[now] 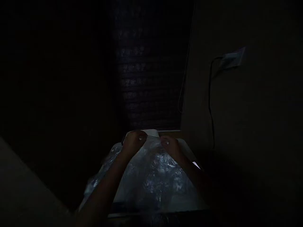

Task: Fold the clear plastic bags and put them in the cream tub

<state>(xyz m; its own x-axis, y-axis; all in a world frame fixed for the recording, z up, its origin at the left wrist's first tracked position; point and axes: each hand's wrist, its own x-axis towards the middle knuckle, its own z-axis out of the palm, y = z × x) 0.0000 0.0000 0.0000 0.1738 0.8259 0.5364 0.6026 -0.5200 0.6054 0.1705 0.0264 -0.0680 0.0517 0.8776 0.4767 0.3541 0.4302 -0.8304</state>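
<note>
The picture is very dark. A clear, shiny plastic sheet or bag [158, 179] spreads across a pale surface in front of me; I cannot tell which of the two it is. My left hand [135, 141] pinches its far edge, with the fingers closed. A short way to the right, my right hand [169, 145] is closed on the same edge, which runs straight between both hands. Wrinkles in the plastic catch the light between my forearms. More shiny plastic [94, 181] lies outside my left forearm.
Under the plastic is a pale tabletop [184, 201]. A small bright object [196, 165] lies by my right forearm. Behind stands a dark slatted blind [142, 82] with a hanging cord. On the right wall, a plug and outlet [233, 59] carry a black cable [210, 101].
</note>
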